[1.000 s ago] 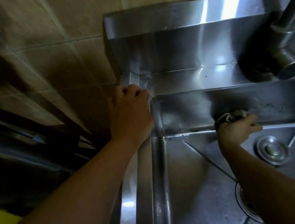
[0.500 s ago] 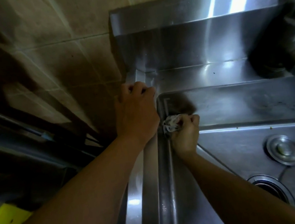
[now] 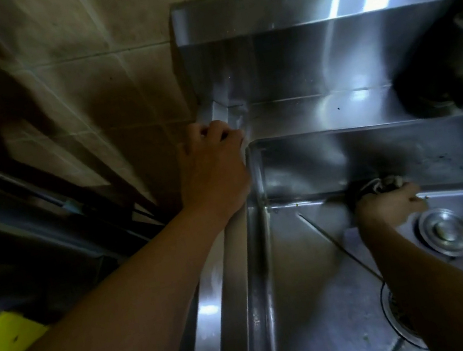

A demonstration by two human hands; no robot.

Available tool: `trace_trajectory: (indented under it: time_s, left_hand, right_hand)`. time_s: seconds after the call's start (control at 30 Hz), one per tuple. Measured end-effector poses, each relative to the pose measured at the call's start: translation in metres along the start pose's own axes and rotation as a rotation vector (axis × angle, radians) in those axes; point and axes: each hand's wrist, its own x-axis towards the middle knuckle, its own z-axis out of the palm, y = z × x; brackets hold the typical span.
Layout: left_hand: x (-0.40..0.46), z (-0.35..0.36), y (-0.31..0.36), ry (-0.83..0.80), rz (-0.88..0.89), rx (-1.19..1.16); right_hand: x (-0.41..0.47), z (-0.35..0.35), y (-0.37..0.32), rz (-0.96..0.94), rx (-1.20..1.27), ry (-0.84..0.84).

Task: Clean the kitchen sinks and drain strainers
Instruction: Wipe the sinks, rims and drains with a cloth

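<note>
Your left hand rests knuckles-up on the far left corner of the stainless steel sink, fingers curled over its rim, forearm stretched along the edge. Your right hand reaches down into the basin and grips a crumpled grey-white cloth, pressing it where the back wall meets the floor, just beside the round metal drain stopper. The dark open drain strainer lies nearer you, partly hidden under your right forearm.
</note>
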Motion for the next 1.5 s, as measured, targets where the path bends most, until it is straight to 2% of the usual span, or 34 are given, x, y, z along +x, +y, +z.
trace_trajectory:
  time_s: [0.07,0.17,0.27,0.47,0.53,0.6,0.73,0.83,0.9,1.0,1.07,1.2,1.37,1.5]
  left_hand:
    - [0.000,-0.001,0.000,-0.015,0.001,-0.004]
    - [0.000,-0.002,-0.001,-0.030,-0.011,-0.032]
    - [0.000,-0.003,0.000,-0.050,-0.003,-0.022]
    - [0.000,-0.004,0.000,-0.041,-0.013,-0.041]
    - [0.001,-0.005,0.001,-0.045,-0.013,-0.035]
    - [0.001,-0.005,0.002,-0.058,-0.005,-0.035]
    - [0.002,-0.004,0.001,-0.046,-0.012,-0.045]
    - [0.000,-0.002,0.000,-0.041,-0.006,-0.037]
    - [0.001,-0.002,0.001,-0.040,0.001,-0.045]
    - [0.002,-0.003,0.001,-0.046,-0.010,-0.057]
    - [0.001,-0.004,0.002,-0.050,-0.012,-0.045]
    - [0.001,-0.004,0.002,-0.042,-0.015,-0.066]
    - [0.001,-0.006,0.004,-0.041,-0.029,-0.032]
    - [0.001,-0.006,0.003,-0.069,-0.025,-0.002]
  right_hand:
    - [-0.031,0.010,-0.004,-0.041,0.049,-0.042]
    - [-0.083,0.034,0.001,-0.251,0.046,-0.227]
    - [-0.128,0.057,-0.006,-0.343,0.009,-0.406]
    - [-0.125,0.058,-0.006,-0.483,-0.054,-0.542]
    - [-0.118,0.055,-0.010,-0.422,-0.005,-0.520]
    - [-0.114,0.051,-0.015,-0.274,0.041,-0.463]
    - [-0.090,0.040,-0.018,0.049,0.017,-0.245]
    - [-0.089,0.037,-0.024,0.217,0.113,-0.231]
    - [-0.097,0.040,-0.032,0.303,0.235,-0.301]
    - [-0.114,0.045,-0.039,0.319,0.312,-0.636]
    - [-0.123,0.044,-0.045,0.332,0.366,-0.738]
    - [-0.130,0.034,-0.068,0.251,0.442,-0.582]
    - [-0.133,-0.005,-0.118,0.204,0.621,-0.610]
    - [-0.134,-0.016,-0.130,0.186,0.677,-0.589]
